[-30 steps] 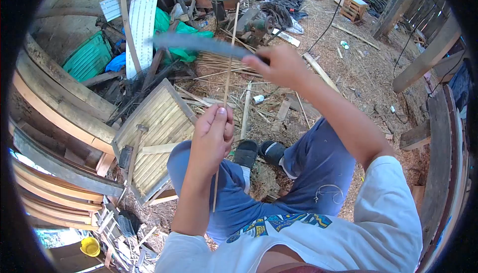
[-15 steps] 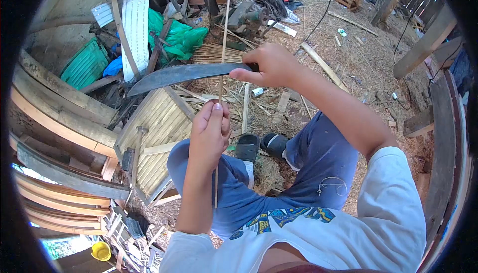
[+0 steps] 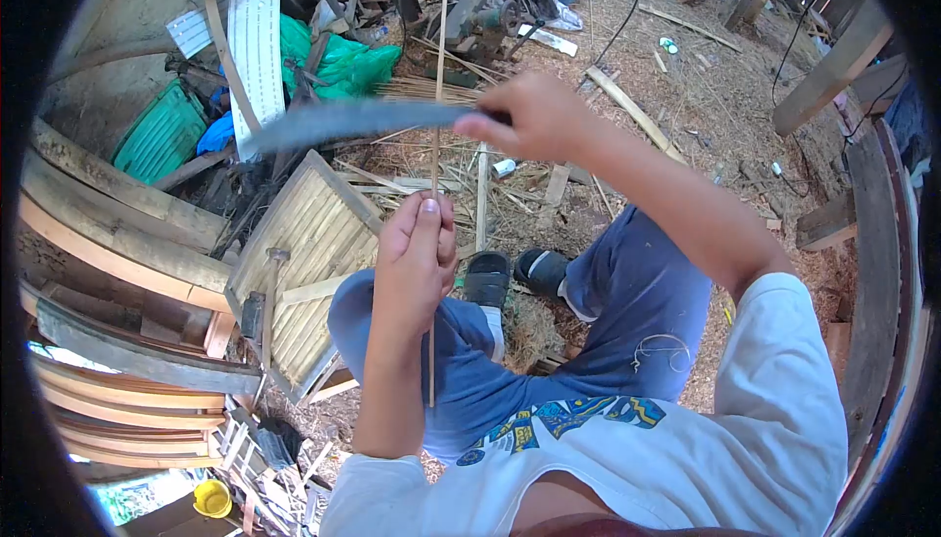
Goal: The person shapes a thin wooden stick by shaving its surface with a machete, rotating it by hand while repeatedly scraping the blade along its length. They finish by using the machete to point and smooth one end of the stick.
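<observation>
My left hand (image 3: 417,248) is closed round a thin wooden stick (image 3: 438,86), which stands upright in the picture, its lower end reaching down past my forearm. Above it, my right hand (image 3: 534,125) grips the handle of a large machete. The machete's dark blade (image 3: 353,123), blurred by motion, points left and crosses the stick above my left hand. Whether blade and stick touch cannot be made out. Most of the handle is hidden in my fingers.
A slatted wooden panel (image 3: 314,243) with a hammer (image 3: 267,307) on it lies left of my knees. Behind are a bundle of thin sticks (image 3: 421,89) and green plastic (image 3: 358,69). Curved planks (image 3: 127,243) line the left; wooden posts (image 3: 833,67) stand right.
The machete and my right hand have moved slightly up along the stick, and the blade is now blurred. My left hand keeps its hold. The view has shifted slightly.
</observation>
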The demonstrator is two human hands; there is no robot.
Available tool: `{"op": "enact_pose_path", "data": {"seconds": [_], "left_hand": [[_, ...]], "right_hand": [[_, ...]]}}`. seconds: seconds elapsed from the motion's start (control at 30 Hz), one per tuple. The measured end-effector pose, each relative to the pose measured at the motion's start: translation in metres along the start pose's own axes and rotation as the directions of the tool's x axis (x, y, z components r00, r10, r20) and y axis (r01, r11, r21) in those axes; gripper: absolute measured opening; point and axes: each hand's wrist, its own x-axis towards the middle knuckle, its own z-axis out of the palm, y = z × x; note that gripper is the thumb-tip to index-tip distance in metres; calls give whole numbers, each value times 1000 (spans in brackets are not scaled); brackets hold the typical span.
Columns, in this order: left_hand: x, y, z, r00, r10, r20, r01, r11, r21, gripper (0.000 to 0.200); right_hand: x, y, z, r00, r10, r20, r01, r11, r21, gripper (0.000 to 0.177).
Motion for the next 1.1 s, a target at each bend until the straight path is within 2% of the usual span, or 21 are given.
{"op": "enact_pose_path", "data": {"seconds": [0.07,0.1,0.2,0.23,0.33,0.37,0.47,0.5,0.6,0.63,0.73,0.77,0.8,0.87,0.9,0.93,1.0,1.1], "left_hand": [[0,2,3,1000,5,-22,-4,1000,13,21],[-1,3,3,999,-4,-31,4,1000,28,21],[0,1,-5,1000,-3,26,3,1000,1,21],[0,0,-5,999,-26,24,27,999,-25,21],[-1,0,-1,998,-47,36,48,999,-4,21],[0,0,-1,999,-35,27,35,999,4,22],[-2,-1,-4,999,-45,24,44,999,32,22],[-3,1,-6,998,-52,32,51,999,18,22],[-2,-2,-5,998,-52,41,51,998,24,23],[-1,-6,-5,998,-36,45,33,998,48,23],[1,-2,-4,999,-32,44,28,995,99,26],[2,-2,-4,998,-41,43,37,995,97,26],[0,-3,-5,998,-54,44,50,994,97,26],[-4,-2,-5,994,-98,51,92,991,95,26],[-4,-1,-4,992,-110,54,105,990,91,26],[-5,0,-3,997,-68,45,64,995,81,24],[-6,-2,-3,1000,15,12,-16,999,48,22],[1,-4,-9,993,116,-3,-116,993,33,22]], "right_hand": [[-8,-10,4,980,-200,11,200,978,-50,75],[-6,-8,5,984,-176,31,178,980,-94,77],[8,12,10,984,181,9,-181,981,75,78],[12,19,9,976,216,-11,-215,975,55,78],[0,10,7,996,74,60,-76,997,32,76],[-8,2,6,997,-36,62,34,999,27,75],[-3,14,5,985,-172,-2,170,977,-126,64],[2,20,7,1000,-1,-7,1,999,-33,63],[6,31,3,968,250,2,-249,962,114,60],[3,30,4,979,202,-7,-202,978,55,59],[-13,19,0,986,-164,25,166,980,-113,60],[-9,23,2,997,-75,23,77,988,-132,80],[-5,32,4,993,113,-15,-114,992,-58,81],[15,61,4,891,450,-59,-445,892,85,82],[16,86,7,839,533,-111,-502,836,223,82],[8,90,0,770,634,-70,-538,704,464,79],[-3,88,-8,641,759,111,-492,296,819,73],[-2,75,-17,501,826,260,-354,-79,932,61]]}}
